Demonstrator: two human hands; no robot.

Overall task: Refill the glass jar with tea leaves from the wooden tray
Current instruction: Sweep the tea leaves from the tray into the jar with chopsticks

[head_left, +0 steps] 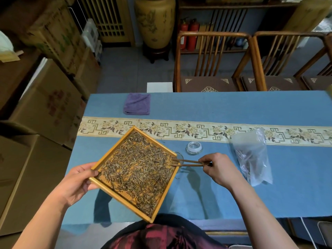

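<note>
A square wooden tray (165,195) full of dry tea leaves (138,169) is lifted above the blue table and turned like a diamond. My left hand (79,182) grips its left corner, thumb on the rim. My right hand (218,168) pinches a pair of wooden tongs (186,163) whose tips reach the leaves at the tray's right corner. The glass jar (180,155) stands just behind that corner, mostly hidden by the tray. Its glass lid (194,148) lies on the cloth a little further back.
A clear plastic bag (253,157) with some tea lies to the right. A folded purple cloth (137,103) sits at the far left of the table. A patterned runner (197,130) crosses the table. Wooden chairs (213,63) stand beyond it, cardboard boxes (45,105) on the left.
</note>
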